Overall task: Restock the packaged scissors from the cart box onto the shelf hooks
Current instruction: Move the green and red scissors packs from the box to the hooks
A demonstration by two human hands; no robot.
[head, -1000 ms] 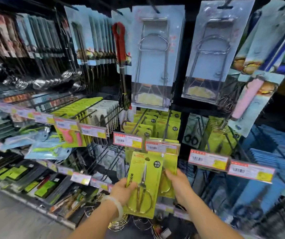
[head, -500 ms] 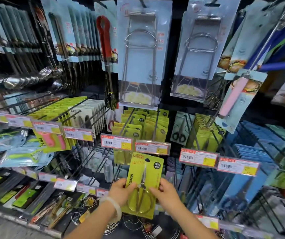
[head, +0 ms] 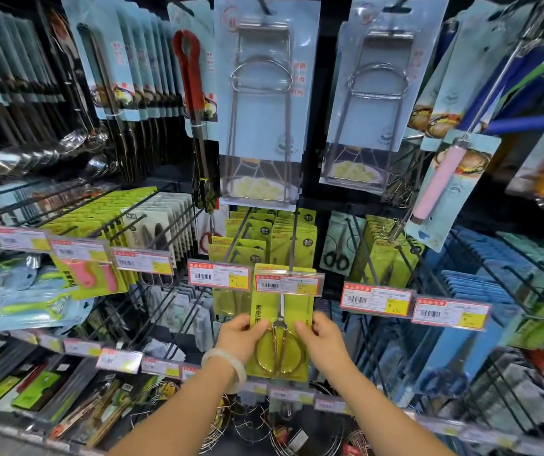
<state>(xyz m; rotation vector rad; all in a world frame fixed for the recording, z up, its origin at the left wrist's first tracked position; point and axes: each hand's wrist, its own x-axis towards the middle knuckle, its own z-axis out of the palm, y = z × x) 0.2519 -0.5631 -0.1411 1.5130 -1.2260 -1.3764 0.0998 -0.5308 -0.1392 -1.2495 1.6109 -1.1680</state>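
Black wire shelf hooks (head: pixel 292 238), crowded store aisle

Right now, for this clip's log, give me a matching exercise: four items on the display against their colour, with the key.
Things:
1. scissors pack held by left hand and right hand
2. tongs handle
3. whisk handle
4. bracelet

Colours:
A. red
B. white
C. yellow-green
D. pink

Pairs: 1-C, 2-A, 3-D, 4-B
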